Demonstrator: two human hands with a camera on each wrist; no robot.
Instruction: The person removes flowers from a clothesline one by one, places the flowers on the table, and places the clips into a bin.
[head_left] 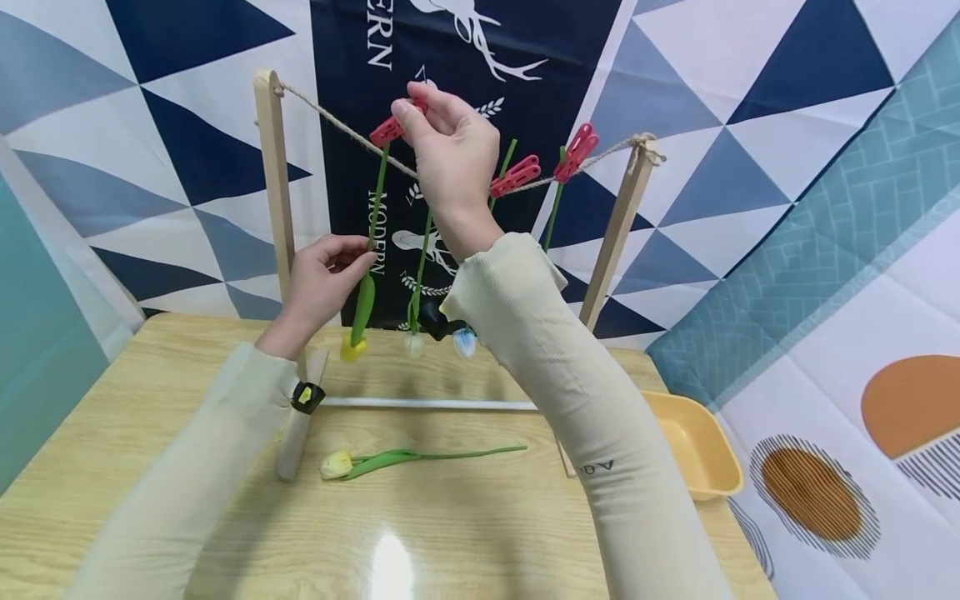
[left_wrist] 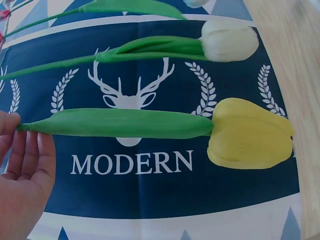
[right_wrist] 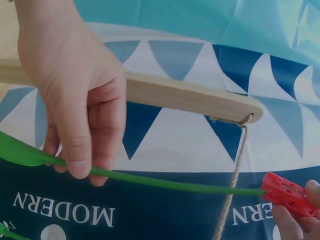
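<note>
The left hand [head_left: 321, 279] pinches the green stem of a yellow tulip [head_left: 352, 346], which hangs bloom down; its leaf and bloom fill the middle of the left wrist view [left_wrist: 250, 134]. Above it, the right hand [head_left: 457, 154] pinches a red clothespin [head_left: 386, 132] at the stem's upper end, near the twine [head_left: 337, 123]. In the right wrist view the stem end meets the clothespin [right_wrist: 287, 194] beside the twine [right_wrist: 235, 190]. Two more red clothespins [head_left: 516, 175] [head_left: 577, 152] sit on the twine with stems. A white tulip [head_left: 414, 343] and a blue one [head_left: 464, 342] hang there.
Wooden posts [head_left: 273, 167] [head_left: 618, 229] hold the twine at both sides. A white bar [head_left: 435, 404] runs low between their feet. Another yellow tulip [head_left: 337, 465] lies on the wooden table [head_left: 337, 542]. A yellow basin [head_left: 697, 446] stands at the right.
</note>
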